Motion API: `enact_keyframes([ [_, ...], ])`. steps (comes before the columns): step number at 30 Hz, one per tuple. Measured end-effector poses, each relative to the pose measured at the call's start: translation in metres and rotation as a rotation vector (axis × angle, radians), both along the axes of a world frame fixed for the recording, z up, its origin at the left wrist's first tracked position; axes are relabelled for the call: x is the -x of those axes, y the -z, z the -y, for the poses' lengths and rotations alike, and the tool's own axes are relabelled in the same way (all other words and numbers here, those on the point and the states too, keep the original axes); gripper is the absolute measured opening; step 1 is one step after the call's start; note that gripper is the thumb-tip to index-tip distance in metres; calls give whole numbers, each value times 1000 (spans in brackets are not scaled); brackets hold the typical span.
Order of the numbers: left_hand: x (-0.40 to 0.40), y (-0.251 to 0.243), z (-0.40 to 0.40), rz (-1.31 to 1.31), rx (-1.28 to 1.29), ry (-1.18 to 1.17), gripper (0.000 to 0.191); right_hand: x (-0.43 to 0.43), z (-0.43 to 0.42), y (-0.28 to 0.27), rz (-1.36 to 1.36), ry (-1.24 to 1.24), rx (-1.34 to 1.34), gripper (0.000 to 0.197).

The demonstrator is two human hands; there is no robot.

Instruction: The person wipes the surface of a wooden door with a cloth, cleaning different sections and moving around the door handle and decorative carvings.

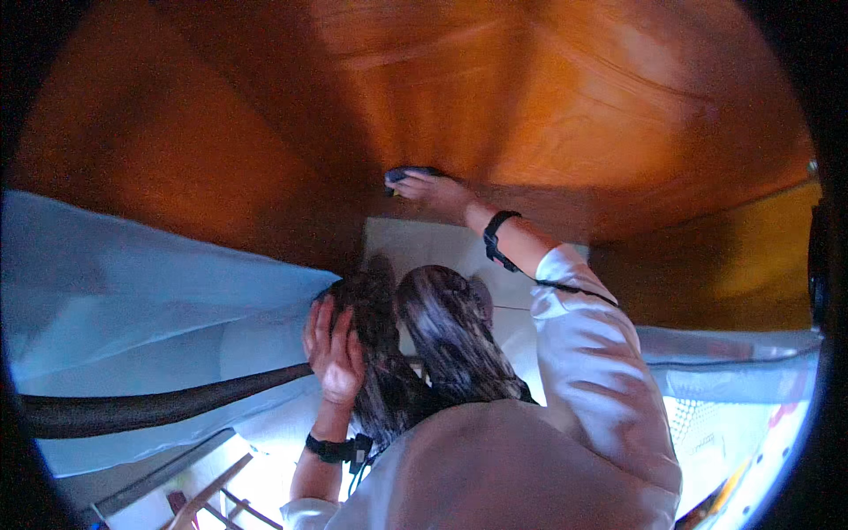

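My right hand (440, 192) reaches forward with its fingers over a small dark pad (412, 173), and holds it at a broad, glossy orange-brown surface (583, 86). A speck of yellow shows under the pad, whose underside is hidden. My left hand (336, 354) rests against my left knee in dark patterned trousers (450, 324). Its fingers are slightly apart and hold nothing. Each wrist bears a black strap with a small device; a thin cord runs from the right one (500, 240) along the light sleeve.
Pale blue sheeting (132, 305) hangs at the left, with a dark tube (165, 401) crossing in front of it. A pale panel (417, 242) stands beyond my knees. Wooden bars (212, 490) show at lower left, a white perforated object (695, 424) at lower right.
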State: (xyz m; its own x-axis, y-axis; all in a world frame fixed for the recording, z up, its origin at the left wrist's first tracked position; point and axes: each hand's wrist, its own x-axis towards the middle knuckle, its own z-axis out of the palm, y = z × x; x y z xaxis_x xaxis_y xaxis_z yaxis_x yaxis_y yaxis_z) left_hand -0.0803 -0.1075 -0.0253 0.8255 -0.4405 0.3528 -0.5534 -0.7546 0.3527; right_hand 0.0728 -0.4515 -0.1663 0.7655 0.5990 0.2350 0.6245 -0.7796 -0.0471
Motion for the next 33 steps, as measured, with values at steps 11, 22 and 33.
enact_keyframes([
  [11,2,2,2,59,-13,32,31,86,69,-199,727,453,557,50],
  [22,-8,-18,15,63,9,27,32,87,97,-247,803,638,257,57],
  [33,-13,-33,26,54,-2,27,30,89,106,-84,450,266,554,63],
])
